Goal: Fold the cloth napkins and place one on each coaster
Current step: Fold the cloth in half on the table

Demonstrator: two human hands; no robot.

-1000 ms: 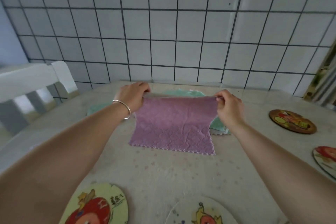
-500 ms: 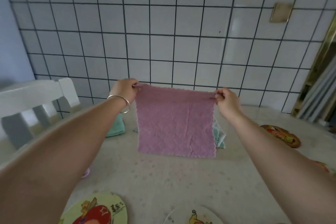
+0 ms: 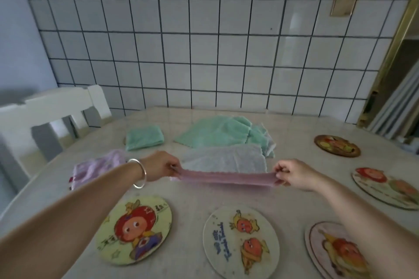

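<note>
The pink napkin (image 3: 226,179) was held stretched between both hands just above the bench (image 3: 195,197), its long axis running left to right, in front of the grey napkin (image 3: 226,161). One end was pinched by the left hand (image 3: 159,169) and the other by the right hand (image 3: 294,174), fingers curled round the edges; both hands stood equally near it. The yellow coaster (image 3: 133,230) and the white coaster (image 3: 240,241) lay nearer the person than the grey napkin, uncovered. The napkin was seen almost edge-on, so its fold count could not be determined. Its underside was hidden.
</note>
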